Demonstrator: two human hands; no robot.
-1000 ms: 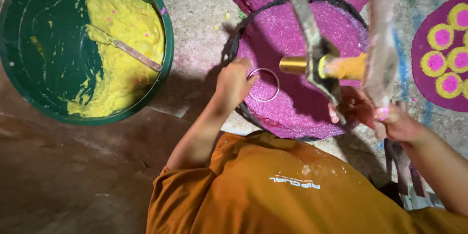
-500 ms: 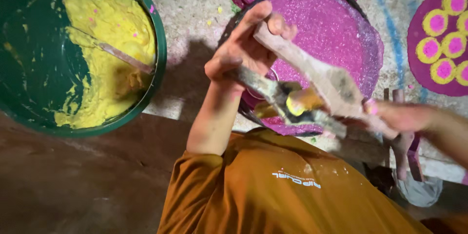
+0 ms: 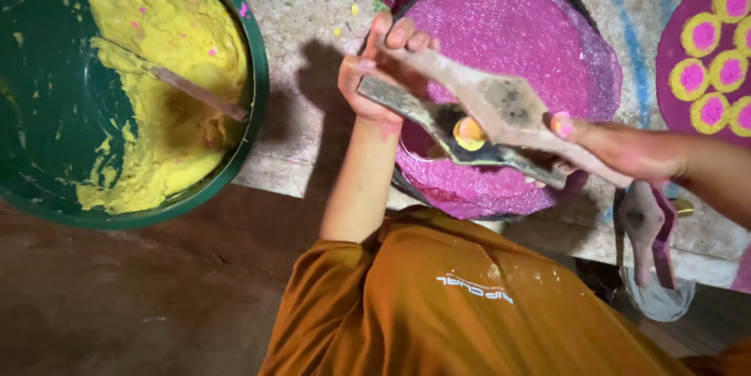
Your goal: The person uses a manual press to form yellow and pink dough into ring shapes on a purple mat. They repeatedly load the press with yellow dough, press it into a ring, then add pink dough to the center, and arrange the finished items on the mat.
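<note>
Orange short-sleeved shirt (image 3: 469, 305), small white chest marking, perhaps dusty.

Strong daylight falls on the upper half of the view, leaving the pale stone slab (image 3: 313, 8) bright and slightly washed out. The left hand (image 3: 375, 71) casts a hard, dark shadow onto the slab just to its left, so the light comes from the right. The brown floor (image 3: 117, 298) at the bottom lies dim. The yellow paste (image 3: 168, 55) in the green tub (image 3: 47, 110) looks saturated and sharp. The right hand (image 3: 626, 153) is softly blurred, and the orange shirt (image 3: 469, 298), close to the lens, is slightly soft. The tub's rim bows near the left edge.
</note>
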